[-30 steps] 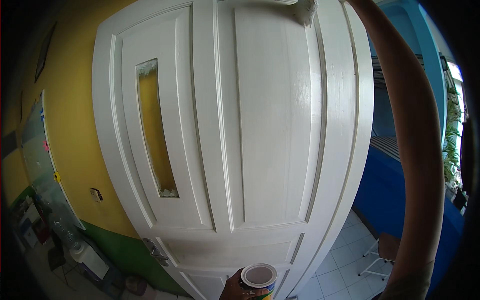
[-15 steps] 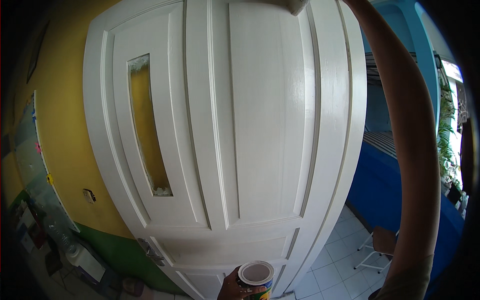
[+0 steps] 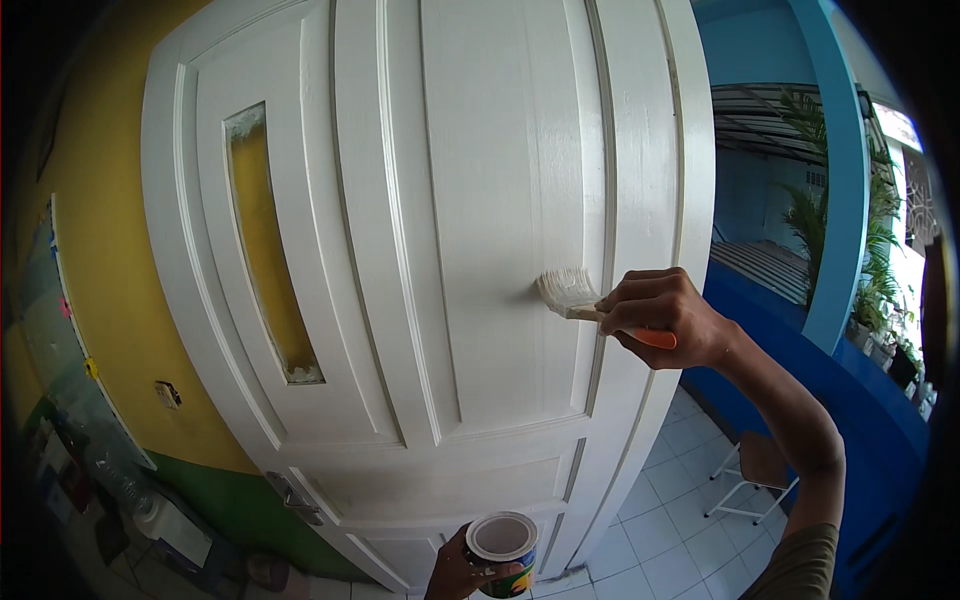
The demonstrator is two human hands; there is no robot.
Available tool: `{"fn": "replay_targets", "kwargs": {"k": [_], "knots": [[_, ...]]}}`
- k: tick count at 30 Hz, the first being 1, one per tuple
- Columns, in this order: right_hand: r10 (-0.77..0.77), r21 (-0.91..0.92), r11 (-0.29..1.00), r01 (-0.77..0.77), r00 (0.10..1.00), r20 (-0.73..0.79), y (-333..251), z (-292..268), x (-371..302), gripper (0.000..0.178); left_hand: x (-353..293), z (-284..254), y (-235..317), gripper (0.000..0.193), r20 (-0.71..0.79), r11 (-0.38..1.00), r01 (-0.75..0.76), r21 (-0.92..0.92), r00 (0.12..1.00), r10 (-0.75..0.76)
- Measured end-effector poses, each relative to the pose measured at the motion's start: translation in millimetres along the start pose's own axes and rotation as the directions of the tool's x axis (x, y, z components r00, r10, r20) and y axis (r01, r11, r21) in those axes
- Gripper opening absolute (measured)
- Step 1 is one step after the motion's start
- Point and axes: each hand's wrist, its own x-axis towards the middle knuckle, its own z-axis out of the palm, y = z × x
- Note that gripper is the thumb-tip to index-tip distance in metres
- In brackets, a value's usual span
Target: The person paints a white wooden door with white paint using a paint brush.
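My right hand (image 3: 660,315) is closed round the orange-ended handle of a paintbrush (image 3: 570,292), whose pale, paint-coated bristles point up and left. The bristles are close to the right-hand panel of a white door (image 3: 500,200); I cannot tell whether they touch it. At the bottom, my left hand (image 3: 460,572) grips an open paint can (image 3: 503,540) with a white rim and a dark, colourful label. Part of that hand is hidden behind the can. White paint smears edge the narrow glass pane (image 3: 268,250) in the door's left panel.
A metal handle (image 3: 292,497) sits low on the door's left edge. Left is a yellow and green wall (image 3: 120,260) with a switch (image 3: 168,394) and a whiteboard. At right, a stool (image 3: 752,470) stands on the tiled floor beside a blue low wall (image 3: 745,330) and plants.
My right hand has come down from the top of the door to its middle, bringing the paintbrush into full view. The view has shifted slightly; my left hand still holds the can.
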Motion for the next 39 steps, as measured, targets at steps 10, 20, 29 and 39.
{"fn": "replay_targets", "kwargs": {"k": [10,20,29,39], "knots": [[0.061,-0.154,0.975,-0.157,0.866,-0.496,66.8,-125.0,129.7,0.005,-8.9,17.5,-9.0,0.09,-0.016,0.997,-0.051,0.065,0.998,0.053],[-0.115,-0.314,0.95,0.005,0.936,-0.334,-41.3,142.6,-98.8,0.015,-66.2,-3.9,-30.5,0.083,-0.282,0.992,0.126,0.018,0.953,-0.116],[0.328,0.115,0.938,-0.327,0.733,-0.595,-97.1,209.6,-177.1,0.023,-112.1,-18.8,-21.4,0.08,-0.44,0.975,0.187,0.121,0.891,-0.116],[0.561,0.285,0.81,-0.513,0.534,-0.632,-200.3,296.0,-143.3,0.022,-153.0,-54.5,-59.5,0.068,-0.352,0.963,0.198,0.18,0.928,-0.125]]}}
